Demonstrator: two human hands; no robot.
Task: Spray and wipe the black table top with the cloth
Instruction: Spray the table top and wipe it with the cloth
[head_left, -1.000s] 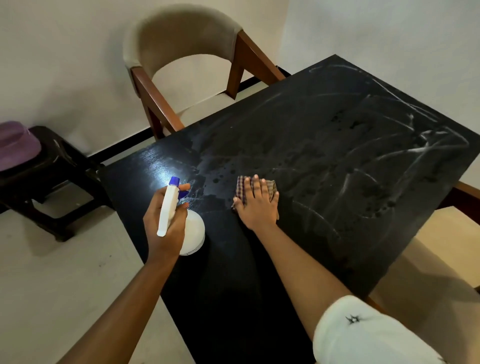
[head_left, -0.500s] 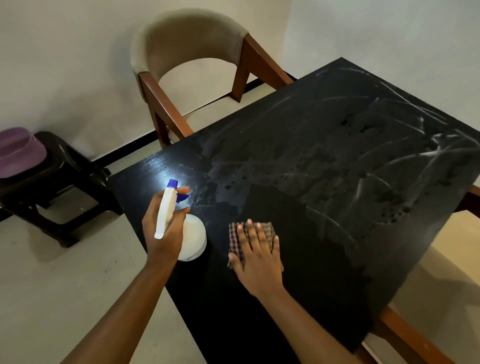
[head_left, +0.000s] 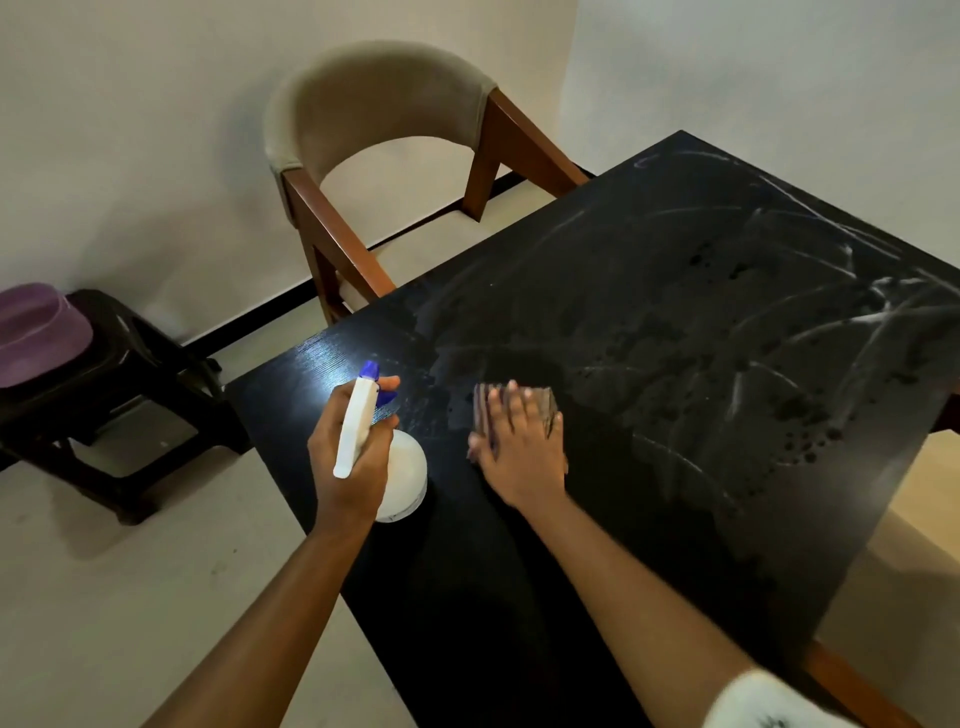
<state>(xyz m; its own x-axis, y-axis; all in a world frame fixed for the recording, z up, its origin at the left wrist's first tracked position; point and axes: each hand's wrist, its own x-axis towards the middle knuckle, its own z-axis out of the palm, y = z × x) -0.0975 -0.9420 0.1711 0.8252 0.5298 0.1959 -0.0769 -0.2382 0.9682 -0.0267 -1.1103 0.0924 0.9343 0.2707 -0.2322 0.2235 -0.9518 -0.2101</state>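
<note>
Left hand (head_left: 353, 457) is curled round the neck of the white spray bottle (head_left: 408, 478), a finger at the blue trigger. It is held over the table (head_left: 519, 597) near its left corner, and I cannot tell whether its base touches. The bottle looks like light, rigid plastic, and the neck is the sensible place to grip it. Right hand (head_left: 524, 447), just beside it toward the middle, lies flat with straight fingers and presses the folded checked cloth (head_left: 545, 402) onto the black top. The cloth looks thin, soft and limp, so it should bunch or unfold if pushed from one edge; a flat palm over the fold suits it best, and it ought to slide easily where the top is wet. Beyond the hand, droplets and pale smears run toward the far and right edges, which still seem to need wiping. Past the far-left edge stands a wooden chair (head_left: 384, 104).
</note>
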